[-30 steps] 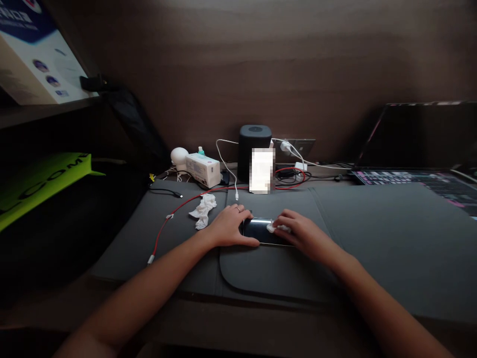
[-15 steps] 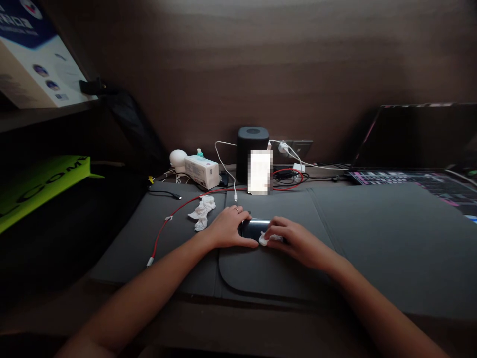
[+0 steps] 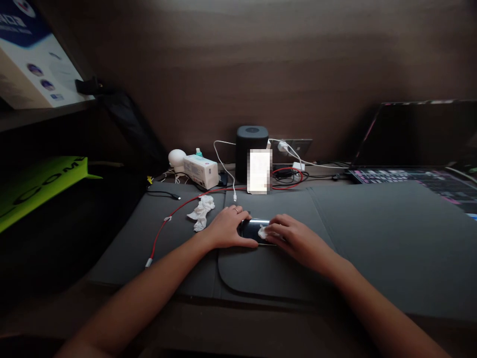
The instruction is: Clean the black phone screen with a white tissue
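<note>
A flat, dark glass-faced phone (image 3: pixel 251 229) lies screen up on the dark grey folded mat (image 3: pixel 380 238). The left hand (image 3: pixel 225 227) grips its left end between thumb and fingers, while the right hand (image 3: pixel 300 239) pinches a small crumpled white tissue wad (image 3: pixel 263 232) at the glass. Moving the wad across the screen would likely call for light pressure and a steady left grip. Left of the phone lies a larger crumpled white tissue (image 3: pixel 203 213), beside a thin red cable (image 3: pixel 159 231).

Phone (image 3: pixel 252 229) on mat (image 3: pixel 387 238), tissue (image 3: pixel 203 211) to its left. Speaker (image 3: pixel 241 159) behind, box (image 3: pixel 201 171) left of that, laptop (image 3: pixel 421 134) far right.
</note>
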Motion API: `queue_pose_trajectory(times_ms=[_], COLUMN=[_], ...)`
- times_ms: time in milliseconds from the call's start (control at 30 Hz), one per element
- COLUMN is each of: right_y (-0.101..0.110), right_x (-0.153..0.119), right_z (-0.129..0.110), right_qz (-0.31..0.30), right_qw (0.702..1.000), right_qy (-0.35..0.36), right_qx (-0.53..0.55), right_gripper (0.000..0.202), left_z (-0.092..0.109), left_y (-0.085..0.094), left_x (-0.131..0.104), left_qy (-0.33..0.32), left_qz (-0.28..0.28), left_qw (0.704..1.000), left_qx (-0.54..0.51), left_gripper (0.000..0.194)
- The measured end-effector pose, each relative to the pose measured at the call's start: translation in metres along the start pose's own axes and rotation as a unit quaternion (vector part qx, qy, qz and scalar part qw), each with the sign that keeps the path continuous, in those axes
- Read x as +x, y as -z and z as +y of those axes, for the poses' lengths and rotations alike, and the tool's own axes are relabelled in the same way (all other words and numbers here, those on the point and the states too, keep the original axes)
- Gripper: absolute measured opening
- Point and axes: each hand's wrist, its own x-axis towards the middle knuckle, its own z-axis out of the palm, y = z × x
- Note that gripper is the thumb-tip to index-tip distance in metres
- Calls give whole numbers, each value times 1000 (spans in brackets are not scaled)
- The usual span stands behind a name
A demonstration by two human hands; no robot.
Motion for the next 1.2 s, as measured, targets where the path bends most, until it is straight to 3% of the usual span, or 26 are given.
queue_pose_trajectory(times_ms=[133,300,367,433,600,767,1200], right_y=[10,13,11,9,6,0,6], right_x=[-4,-6,-7,-7,-4,-2,-2], right_z=[5,8,8,6,4,12,8], right_qz=[89,191,213,201,90,26,-29], right_qw=[996,981,976,978,995,999,995], right_qy=[7,-44,-53,-56,-35,-42,-68], right_qx=[11,-13,-15,-10,-22,-11,-71], right_gripper=[21,36,33,29,28,25,22], left_z=[1,1,1,0,1,2,1], left_y=[1,2,2,2,2,4,2], left_x=[0,0,0,0,0,0,0], left_qy=[1,5,6,7,4,3,-1], left_qz=[-5,-10,-14,-15,-11,-11,-11], left_qw=[1000,1000,1000,1000,1000,1000,1000], left_qx=[-3,-1,-3,-4,-6,-5,-5], left_gripper=[67,68,69,69,68,65,67])
